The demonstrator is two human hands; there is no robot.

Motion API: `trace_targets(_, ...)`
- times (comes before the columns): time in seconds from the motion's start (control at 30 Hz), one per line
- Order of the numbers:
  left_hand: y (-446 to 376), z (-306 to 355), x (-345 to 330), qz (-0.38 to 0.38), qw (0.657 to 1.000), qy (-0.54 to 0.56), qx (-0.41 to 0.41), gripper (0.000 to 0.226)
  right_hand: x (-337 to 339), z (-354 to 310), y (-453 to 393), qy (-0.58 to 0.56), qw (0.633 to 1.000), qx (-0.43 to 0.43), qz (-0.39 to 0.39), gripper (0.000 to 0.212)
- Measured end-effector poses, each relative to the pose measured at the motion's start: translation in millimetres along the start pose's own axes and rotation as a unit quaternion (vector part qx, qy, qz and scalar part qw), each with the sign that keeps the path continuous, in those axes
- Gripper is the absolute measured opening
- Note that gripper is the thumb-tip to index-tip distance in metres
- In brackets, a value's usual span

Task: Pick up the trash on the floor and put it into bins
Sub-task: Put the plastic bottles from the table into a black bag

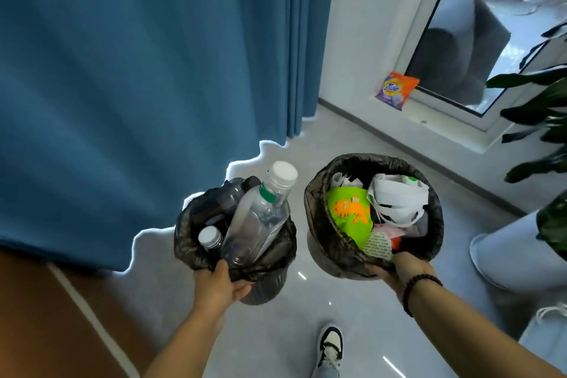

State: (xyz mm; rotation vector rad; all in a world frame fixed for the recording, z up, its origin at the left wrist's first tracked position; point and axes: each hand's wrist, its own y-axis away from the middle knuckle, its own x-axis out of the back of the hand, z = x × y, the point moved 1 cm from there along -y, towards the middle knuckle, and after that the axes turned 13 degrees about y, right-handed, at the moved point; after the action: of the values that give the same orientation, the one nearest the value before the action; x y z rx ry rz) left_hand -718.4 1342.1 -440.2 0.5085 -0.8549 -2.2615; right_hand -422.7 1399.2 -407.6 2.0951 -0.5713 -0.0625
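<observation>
1. Nearest the camera, a black-and-white sneaker (330, 347) stands on the glossy grey floor (322, 138), below and between the two bins.
2. The left hand (219, 284) grips the near rim of the left bin (270, 282), thumb curled over the black liner and fingers wrapped under the edge.
3. The right hand (399, 270) grips the near rim of the right bin (331, 267) the same way, fingers curled round the liner's edge; a dark bead bracelet (417, 291) circles that wrist.
4. Inside the left bin, a large clear plastic bottle (260, 215) with a white cap leans up and out past the rim; a smaller white-capped bottle (210, 238) sits to its left, and darker bottles lie behind (hard to count).
5. The right bin, just beside the left bin, holds a green and orange wrapper (349, 212), crumpled white bags (395, 199) and pink and red scraps lower down.
6. Beyond the left bin hangs a blue curtain (138, 70), its hem reaching the floor.
7. Far beyond the right bin, an orange and purple Tide packet (395, 89) leans on the sill of a glass door (478, 40).
8. Right of the right bin, dark plant leaves (540, 107) spread above a pale grey pot (515, 255).
</observation>
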Motion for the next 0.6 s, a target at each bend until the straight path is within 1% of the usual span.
trace_targets(0.07,-8.0,6.6,-33.6,-0.003,1.000,0.003,-0.005,0.036,7.8,-25.3,-10.9,0.019,1.000,-0.005,0.018,0.038)
trace_targets(0.13,-11.1,15.1,-61.5,-0.001,1.000,0.004,-0.004,0.039,13.9,-41.6,-16.9,0.064,0.997,-0.011,0.040,0.026)
trace_targets(0.23,-22.5,28.5,-118.4,-0.018,1.000,-0.004,-0.003,0.039,26.4,-81.1,-34.4,0.079,0.996,-0.003,0.043,0.015)
trace_targets(0.37,-40.9,46.7,-178.0,-0.042,0.999,-0.024,-0.005,0.037,32.7,-123.7,-68.1,0.107,0.992,0.009,0.065,0.015)
trace_targets(0.4,-43.1,49.6,-186.1,-0.041,0.999,-0.026,-0.004,0.036,32.9,-127.8,-73.2,0.104,0.992,0.007,0.068,0.013)
trace_targets(0.43,-56.2,55.6,-208.2,-0.050,0.998,-0.030,0.002,0.036,31.4,-144.2,-89.2,0.105,0.992,0.006,0.069,0.010)
trace_targets(0.5,-68.0,62.7,-229.1,-0.055,0.998,-0.040,0.003,0.037,28.8,-158.6,-101.7,0.107,0.991,-0.004,0.078,0.011)
trace_targets(0.6,-100.1,78.3,-270.6,-0.071,0.996,-0.055,0.015,0.037,19.0,-186.1,-132.4,0.073,0.993,-0.028,0.088,0.009)
